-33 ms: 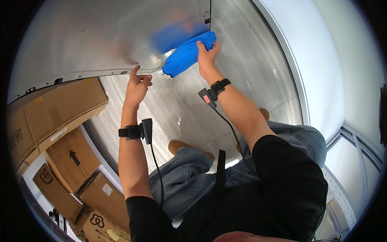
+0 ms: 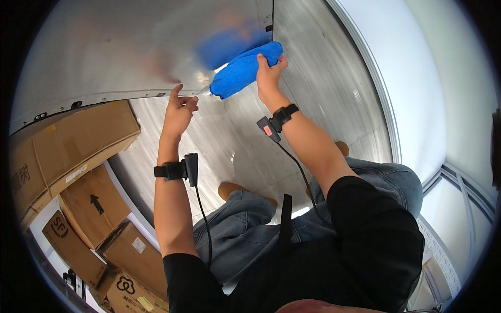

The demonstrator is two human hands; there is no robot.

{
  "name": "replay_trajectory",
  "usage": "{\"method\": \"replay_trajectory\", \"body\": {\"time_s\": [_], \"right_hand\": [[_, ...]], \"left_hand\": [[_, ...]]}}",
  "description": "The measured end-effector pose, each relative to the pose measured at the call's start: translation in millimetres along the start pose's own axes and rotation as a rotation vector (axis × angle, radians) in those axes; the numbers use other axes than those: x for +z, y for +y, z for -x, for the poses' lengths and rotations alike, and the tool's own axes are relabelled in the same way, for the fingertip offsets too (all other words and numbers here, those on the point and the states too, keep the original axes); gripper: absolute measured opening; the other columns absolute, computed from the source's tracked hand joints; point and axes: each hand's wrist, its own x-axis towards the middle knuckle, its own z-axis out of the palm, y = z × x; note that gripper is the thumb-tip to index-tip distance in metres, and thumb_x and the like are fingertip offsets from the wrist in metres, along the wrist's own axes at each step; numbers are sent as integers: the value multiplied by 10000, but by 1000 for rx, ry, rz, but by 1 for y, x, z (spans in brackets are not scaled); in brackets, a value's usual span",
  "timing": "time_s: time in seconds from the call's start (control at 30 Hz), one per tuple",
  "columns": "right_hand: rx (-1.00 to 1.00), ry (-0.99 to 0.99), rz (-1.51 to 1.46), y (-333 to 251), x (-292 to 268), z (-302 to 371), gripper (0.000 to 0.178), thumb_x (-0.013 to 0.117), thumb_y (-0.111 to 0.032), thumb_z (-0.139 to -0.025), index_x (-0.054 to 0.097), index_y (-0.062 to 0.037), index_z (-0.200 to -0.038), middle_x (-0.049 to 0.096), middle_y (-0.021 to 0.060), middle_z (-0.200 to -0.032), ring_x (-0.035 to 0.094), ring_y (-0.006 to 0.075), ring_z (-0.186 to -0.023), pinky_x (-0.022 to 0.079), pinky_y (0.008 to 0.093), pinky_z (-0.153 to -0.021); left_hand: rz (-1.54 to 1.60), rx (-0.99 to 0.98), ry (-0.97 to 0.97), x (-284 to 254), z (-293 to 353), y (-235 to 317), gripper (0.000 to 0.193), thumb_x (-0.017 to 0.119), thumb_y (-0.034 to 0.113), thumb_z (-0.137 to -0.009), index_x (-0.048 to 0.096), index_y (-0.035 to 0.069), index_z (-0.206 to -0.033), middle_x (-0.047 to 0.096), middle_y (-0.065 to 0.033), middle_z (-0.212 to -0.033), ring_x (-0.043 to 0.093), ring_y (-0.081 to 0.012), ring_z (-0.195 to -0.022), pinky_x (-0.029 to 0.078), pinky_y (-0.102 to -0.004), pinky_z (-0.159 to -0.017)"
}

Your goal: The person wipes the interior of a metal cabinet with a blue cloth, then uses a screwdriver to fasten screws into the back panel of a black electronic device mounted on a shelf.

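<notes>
A blue cloth (image 2: 237,74), folded into a long bundle, lies against the corner of a shiny grey metal surface (image 2: 120,49). My right hand (image 2: 269,78) grips the cloth near its right end, thumb on top; some of the fingers are hidden by the cloth. The metal shows a blurred blue reflection of it. My left hand (image 2: 180,115) holds nothing, and its fingers are apart. Its index fingertip reaches the metal's near edge; whether it presses there I cannot tell. Each wrist wears a black strap with a small cabled device.
Cardboard boxes (image 2: 86,143) are stacked at the left, partly under the metal surface's near edge. Grey wood-look floor (image 2: 323,88) runs below my hands. A white wall (image 2: 412,68) curves along the right. Thin black cables (image 2: 203,219) hang from both wrists.
The blue cloth and my right hand have shifted very slightly to the right. My left hand is almost unmoved.
</notes>
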Motion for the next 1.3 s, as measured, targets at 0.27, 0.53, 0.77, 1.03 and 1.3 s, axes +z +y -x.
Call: {"method": "replay_trajectory", "body": {"time_s": [0.27, 0.53, 0.77, 1.03, 1.3], "right_hand": [[-134, -1, 24, -16, 6, 3, 622, 601, -225, -892, 187, -53, -1323, 360, 226, -1278, 422, 316, -1181, 356, 415, -997], [-308, 20, 108, -35, 21, 15, 637, 638, -179, -864, 205, -36, -1307, 374, 220, -1262, 428, 305, -1168, 361, 408, -989], [-542, -41, 261, -43, 28, 29, 670, 663, -125, -828, 214, 8, -1307, 327, 232, -1275, 382, 359, -1218, 318, 436, -1030], [-632, -2, 137, -70, 27, 38, 661, 671, -190, -831, 249, -10, -1307, 357, 211, -1267, 405, 324, -1192, 334, 444, -1014], [-743, 73, 323, -78, 27, 27, 569, 687, -204, -816, 362, -15, -1243, 444, 174, -1189, 463, 298, -1111, 381, 424, -953]], "left_hand": [[-8, 14, -1, 8, 0, 6, 675, 619, 175, -868, 280, -9, -1422, 637, -157, -1034, 639, -191, -848, 480, -305, -727], [-30, 11, 1, -1, -1, 3, 668, 604, 198, -899, 261, 37, -1449, 638, -140, -1090, 635, -207, -916, 479, -330, -781], [-5, 37, 26, -2, 0, 4, 663, 622, 168, -881, 281, -7, -1422, 641, -152, -1020, 648, -195, -853, 483, -295, -708], [3, 52, 13, 5, 4, 16, 663, 628, 155, -879, 282, -9, -1419, 642, -147, -1002, 636, -182, -851, 474, -288, -716], [0, 43, -5, -1, 1, 8, 648, 614, 197, -904, 281, 39, -1437, 634, -132, -1079, 632, -196, -901, 483, -318, -762]]}}
